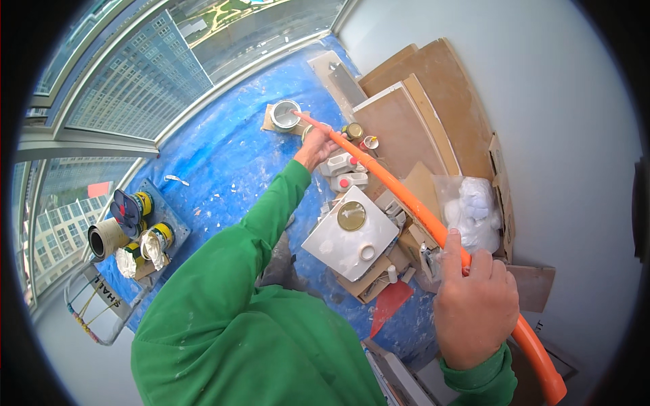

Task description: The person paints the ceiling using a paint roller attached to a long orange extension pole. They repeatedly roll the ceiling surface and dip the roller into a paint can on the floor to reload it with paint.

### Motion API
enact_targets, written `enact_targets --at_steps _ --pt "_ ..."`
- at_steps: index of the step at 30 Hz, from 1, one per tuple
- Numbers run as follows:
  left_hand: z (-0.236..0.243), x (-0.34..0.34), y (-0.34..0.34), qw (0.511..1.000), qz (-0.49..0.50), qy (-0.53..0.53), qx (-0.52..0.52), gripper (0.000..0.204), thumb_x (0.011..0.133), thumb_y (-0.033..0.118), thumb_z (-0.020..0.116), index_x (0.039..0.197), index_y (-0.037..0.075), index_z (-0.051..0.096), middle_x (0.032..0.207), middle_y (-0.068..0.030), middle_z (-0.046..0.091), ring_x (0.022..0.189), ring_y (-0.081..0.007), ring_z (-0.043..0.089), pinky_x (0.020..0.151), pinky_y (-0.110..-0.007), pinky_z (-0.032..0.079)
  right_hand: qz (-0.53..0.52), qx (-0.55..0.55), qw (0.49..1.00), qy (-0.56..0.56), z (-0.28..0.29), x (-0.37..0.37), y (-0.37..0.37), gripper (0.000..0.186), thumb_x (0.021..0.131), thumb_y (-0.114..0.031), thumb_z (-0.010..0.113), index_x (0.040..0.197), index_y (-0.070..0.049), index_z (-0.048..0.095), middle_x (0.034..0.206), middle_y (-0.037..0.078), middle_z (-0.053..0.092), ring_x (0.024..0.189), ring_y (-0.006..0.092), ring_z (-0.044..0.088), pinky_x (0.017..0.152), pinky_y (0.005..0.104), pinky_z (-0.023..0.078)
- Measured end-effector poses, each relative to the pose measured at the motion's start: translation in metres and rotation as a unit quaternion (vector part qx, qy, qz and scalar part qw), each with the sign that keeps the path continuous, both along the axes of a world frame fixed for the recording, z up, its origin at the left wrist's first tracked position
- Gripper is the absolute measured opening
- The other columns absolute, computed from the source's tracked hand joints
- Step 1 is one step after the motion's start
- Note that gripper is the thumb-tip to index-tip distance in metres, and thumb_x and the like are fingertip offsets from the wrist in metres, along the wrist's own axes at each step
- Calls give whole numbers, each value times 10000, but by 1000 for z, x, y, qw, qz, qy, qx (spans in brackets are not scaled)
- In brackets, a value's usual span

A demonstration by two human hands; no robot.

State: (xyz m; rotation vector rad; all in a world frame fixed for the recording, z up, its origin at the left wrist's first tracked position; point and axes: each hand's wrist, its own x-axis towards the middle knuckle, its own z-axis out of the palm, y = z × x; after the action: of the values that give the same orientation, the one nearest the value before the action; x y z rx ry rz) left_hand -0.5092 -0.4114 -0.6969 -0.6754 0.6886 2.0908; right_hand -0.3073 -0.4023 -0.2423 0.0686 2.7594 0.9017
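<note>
A long orange pole [399, 191] runs slantwise from the lower right toward the far middle, bending in the fisheye picture. My right hand [476, 308] is closed around its thicker near part, the index finger lying along it. Farther down the pole, my left hand [317, 146] grips its thin part from the left side, fingers partly hidden. The pole's narrow tip reaches the mouth of an open can [285, 108] with a grey inside; whether it touches the contents I cannot tell. That can stands on a piece of cardboard [269, 124]. Another can is partly hidden behind my left hand.
Blue sheeting [230, 128] covers the floor. White jugs [349, 181] with red caps and a white board [335, 237] bearing a round lid [351, 216] lie mid-floor. Brown panels [433, 74] lean on the right wall. Paint cans [142, 203] stand left by the windows.
</note>
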Motion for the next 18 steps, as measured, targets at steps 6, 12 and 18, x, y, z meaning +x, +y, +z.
enact_targets --at_steps 6,12,18 --pt "-48 11 -12 998 -3 -65 -2 270 935 71 419 1174 -41 362 997 -214 527 879 -345 612 800 -489 568 23 -12 1000 6 -34 8 -5 286 759 -65 620 1040 -34 662 651 44 435 563 186 442 488 324 348" --pt "-16 27 -5 999 -25 -37 -14 318 916 56 421 1202 -59 339 1001 -217 518 871 -347 610 818 -496 565 2 -7 1000 -4 -3 13 -5 268 757 -42 626 1021 -11 664 636 44 433 556 190 438 479 324 345" --pt "-33 14 -11 997 -17 -38 -58 248 951 88 421 1151 -54 386 992 -222 554 865 -329 624 770 -447 575 15 -24 1000 -1 -30 15 -9 263 754 -49 621 1009 0 665 638 50 438 564 194 451 473 323 344"
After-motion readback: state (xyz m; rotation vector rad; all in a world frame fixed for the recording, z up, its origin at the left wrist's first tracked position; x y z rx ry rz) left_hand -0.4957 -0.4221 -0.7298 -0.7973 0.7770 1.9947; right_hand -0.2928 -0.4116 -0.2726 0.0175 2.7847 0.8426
